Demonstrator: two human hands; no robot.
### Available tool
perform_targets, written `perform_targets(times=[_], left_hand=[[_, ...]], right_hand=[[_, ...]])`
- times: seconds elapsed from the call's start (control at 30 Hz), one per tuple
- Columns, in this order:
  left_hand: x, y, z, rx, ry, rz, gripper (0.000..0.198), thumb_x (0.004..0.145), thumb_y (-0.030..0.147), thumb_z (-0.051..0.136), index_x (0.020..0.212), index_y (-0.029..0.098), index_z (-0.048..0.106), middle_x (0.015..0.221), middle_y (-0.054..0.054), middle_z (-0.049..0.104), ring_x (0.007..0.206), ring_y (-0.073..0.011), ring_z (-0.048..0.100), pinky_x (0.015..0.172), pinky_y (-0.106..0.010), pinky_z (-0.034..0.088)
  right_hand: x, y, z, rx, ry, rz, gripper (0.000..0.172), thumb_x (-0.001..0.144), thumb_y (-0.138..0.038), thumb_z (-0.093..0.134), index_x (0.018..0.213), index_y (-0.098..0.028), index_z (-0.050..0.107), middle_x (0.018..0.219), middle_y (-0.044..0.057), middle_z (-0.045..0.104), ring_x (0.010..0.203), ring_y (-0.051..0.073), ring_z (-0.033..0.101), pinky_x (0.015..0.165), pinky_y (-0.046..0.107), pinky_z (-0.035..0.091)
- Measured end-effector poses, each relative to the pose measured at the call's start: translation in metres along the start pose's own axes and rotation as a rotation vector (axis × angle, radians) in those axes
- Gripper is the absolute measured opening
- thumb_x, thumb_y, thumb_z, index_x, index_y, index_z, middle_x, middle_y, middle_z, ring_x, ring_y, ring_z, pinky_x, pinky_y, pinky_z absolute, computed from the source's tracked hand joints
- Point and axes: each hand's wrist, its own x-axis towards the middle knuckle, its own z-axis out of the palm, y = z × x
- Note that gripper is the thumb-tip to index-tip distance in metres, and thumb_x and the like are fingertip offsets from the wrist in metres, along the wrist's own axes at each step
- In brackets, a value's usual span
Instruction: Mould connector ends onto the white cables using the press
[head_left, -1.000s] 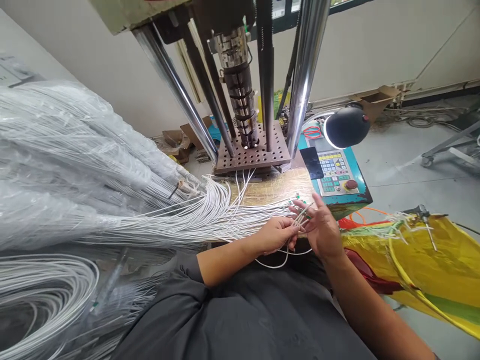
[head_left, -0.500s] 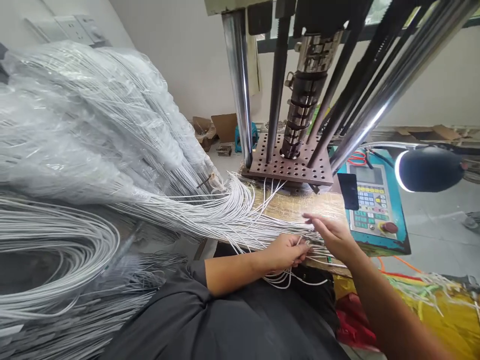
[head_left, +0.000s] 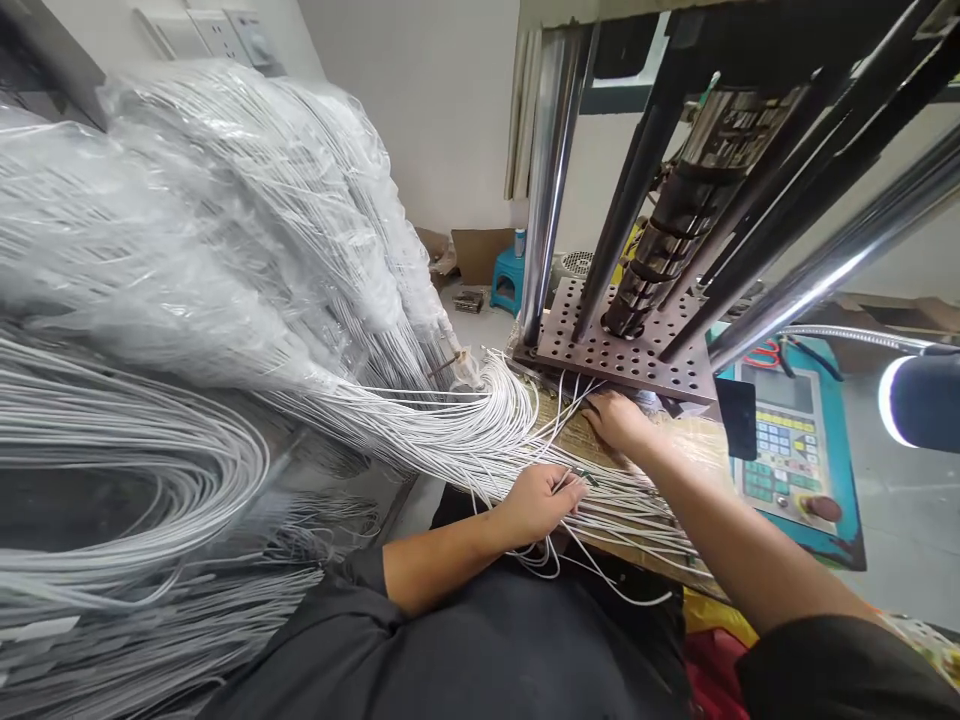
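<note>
My left hand (head_left: 538, 503) is closed round a few thin white cables (head_left: 600, 505) at the near edge of the bench, their green-tipped ends sticking out past my fingers. My right hand (head_left: 616, 420) reaches forward over the loose cable ends to the foot of the press, right by the perforated brown plate (head_left: 630, 350); its fingers rest on cables there and are partly hidden. A thick fan of white cables (head_left: 465, 430) runs from the left onto the bench.
Big bundles of white cable in clear plastic (head_left: 187, 250) fill the left side. The press columns (head_left: 551, 170) stand close ahead. A teal control panel (head_left: 787, 450) and a lamp head (head_left: 926, 400) sit at the right. The bench (head_left: 694, 450) has a gold-coloured top.
My right hand has left the cable ends by my left hand and stretched forward to the plate's foot. My left hand stays closed on cables. The view has swung left.
</note>
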Motion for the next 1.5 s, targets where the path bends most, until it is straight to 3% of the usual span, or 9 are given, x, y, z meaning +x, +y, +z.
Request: perform_targets(times=[0.1, 0.27, 0.5, 0.63, 0.73, 0.83, 1.03, 1.17, 1.5], left_hand=[[0.003, -0.002, -0.007, 0.051, 0.03, 0.046, 0.037, 0.094, 0.044, 0.058, 0.069, 0.017, 0.06, 0.067, 0.002, 0.059, 0.067, -0.0117, 0.052, 0.069, -0.025, 0.04], [0.014, -0.007, -0.009, 0.146, 0.077, 0.09, 0.042, 0.091, 0.044, 0.062, 0.063, 0.019, 0.045, 0.061, 0.004, 0.048, 0.062, -0.0102, 0.043, 0.063, -0.025, 0.035], [0.022, -0.009, 0.005, 0.276, 0.026, 0.162, 0.04, 0.091, 0.041, 0.063, 0.063, 0.019, 0.045, 0.062, 0.004, 0.051, 0.062, -0.0104, 0.046, 0.063, -0.025, 0.036], [0.022, -0.011, 0.014, 0.368, 0.017, 0.241, 0.037, 0.093, 0.036, 0.062, 0.064, 0.019, 0.046, 0.063, 0.003, 0.052, 0.062, -0.0109, 0.047, 0.066, -0.026, 0.038], [0.027, -0.009, 0.021, 0.431, -0.062, 0.274, 0.033, 0.098, 0.035, 0.057, 0.069, 0.019, 0.052, 0.068, 0.001, 0.057, 0.065, -0.0123, 0.051, 0.068, -0.026, 0.04], [0.034, -0.004, 0.026, 0.547, -0.168, 0.277, 0.032, 0.101, 0.033, 0.053, 0.072, 0.019, 0.054, 0.071, -0.001, 0.061, 0.068, -0.0142, 0.054, 0.07, -0.027, 0.041], [0.051, 0.002, 0.034, 0.724, -0.304, 0.27, 0.029, 0.102, 0.033, 0.05, 0.078, 0.019, 0.058, 0.082, -0.004, 0.067, 0.078, -0.018, 0.06, 0.074, -0.029, 0.042], [0.058, 0.003, 0.034, 0.736, -0.42, 0.244, 0.027, 0.101, 0.031, 0.051, 0.079, 0.019, 0.061, 0.082, -0.004, 0.067, 0.078, -0.0179, 0.061, 0.072, -0.028, 0.042], [0.08, 0.004, 0.031, 0.71, -0.516, 0.177, 0.025, 0.097, 0.031, 0.055, 0.08, 0.018, 0.068, 0.077, -0.005, 0.067, 0.073, -0.0185, 0.058, 0.069, -0.029, 0.041]], right_hand=[[-0.019, 0.007, -0.013, 0.041, -0.05, -0.033, 0.031, 0.094, -0.028, 0.05, 0.112, -0.015, 0.073, 0.109, 0.014, 0.073, 0.095, 0.024, 0.067, 0.085, 0.031, 0.048], [-0.074, 0.013, -0.025, 0.327, -0.138, 0.233, 0.03, 0.09, -0.032, 0.051, 0.105, -0.022, 0.075, 0.08, 0.002, 0.075, 0.065, 0.017, 0.062, 0.061, 0.027, 0.043], [-0.141, -0.005, -0.009, 0.319, 0.113, 0.405, 0.043, 0.091, -0.036, 0.049, 0.122, -0.019, 0.073, 0.104, 0.011, 0.078, 0.093, 0.028, 0.071, 0.082, 0.037, 0.052], [-0.17, -0.007, 0.008, 0.66, 0.131, 0.493, 0.043, 0.089, -0.044, 0.055, 0.122, -0.022, 0.073, 0.092, 0.007, 0.078, 0.088, 0.026, 0.072, 0.078, 0.036, 0.056], [-0.174, -0.013, 0.014, 0.989, 0.057, 0.503, 0.047, 0.089, -0.046, 0.056, 0.124, -0.019, 0.072, 0.07, 0.003, 0.072, 0.069, 0.022, 0.068, 0.065, 0.032, 0.056], [-0.172, -0.017, 0.014, 1.118, 0.08, 0.562, 0.052, 0.088, -0.047, 0.058, 0.127, -0.015, 0.071, 0.066, 0.001, 0.068, 0.063, 0.018, 0.063, 0.06, 0.029, 0.054], [-0.174, -0.017, 0.013, 1.084, 0.211, 0.512, 0.046, 0.086, -0.041, 0.061, 0.123, -0.018, 0.074, 0.099, 0.005, 0.079, 0.094, 0.025, 0.072, 0.089, 0.036, 0.058], [-0.177, -0.013, 0.021, 1.036, 0.227, 0.511, 0.055, 0.085, -0.042, 0.065, 0.132, -0.014, 0.069, 0.121, 0.009, 0.076, 0.111, 0.029, 0.07, 0.103, 0.043, 0.054], [-0.18, -0.008, 0.032, 1.023, 0.177, 0.521, 0.066, 0.079, -0.041, 0.073, 0.139, -0.015, 0.064, 0.122, 0.008, 0.075, 0.112, 0.03, 0.071, 0.103, 0.045, 0.054]])
